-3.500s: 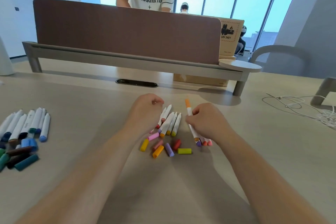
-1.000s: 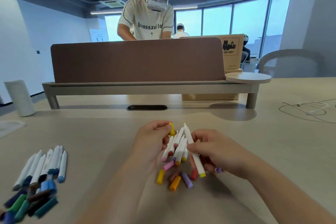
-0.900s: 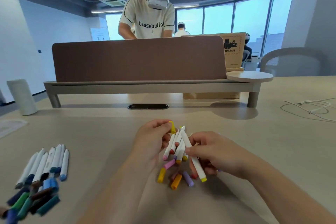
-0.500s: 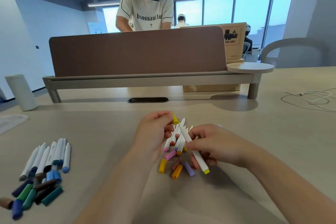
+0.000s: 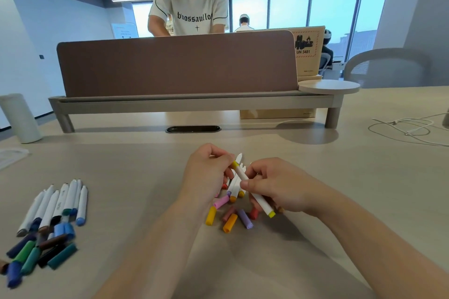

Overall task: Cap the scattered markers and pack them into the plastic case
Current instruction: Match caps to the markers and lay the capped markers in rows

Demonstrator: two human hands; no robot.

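Note:
My right hand (image 5: pixel 279 189) grips a white marker (image 5: pixel 255 195) with a yellow lower end, held slanted above the table. My left hand (image 5: pixel 209 175) pinches a yellow cap (image 5: pixel 234 165) against that marker's upper end. Under both hands lie several uncapped white markers (image 5: pixel 233 185), partly hidden. Loose caps lie just in front: yellow (image 5: pixel 211 215), orange (image 5: pixel 229 223), purple (image 5: pixel 245 218), pink (image 5: pixel 221 201) and red (image 5: pixel 254 213). No plastic case is clearly in view.
At the left lie several white markers with blue and green ends (image 5: pixel 60 204) and a heap of dark caps (image 5: pixel 36 255). A brown desk divider (image 5: pixel 177 65) on a low shelf crosses the back. There is a white cylinder (image 5: pixel 19 116) far left, a white cable (image 5: pixel 413 126) far right, and a person stands behind the divider.
My right hand swapped the orange-ended marker for a yellow-ended one. My left hand picked up a yellow cap and brought it onto that marker's upper end.

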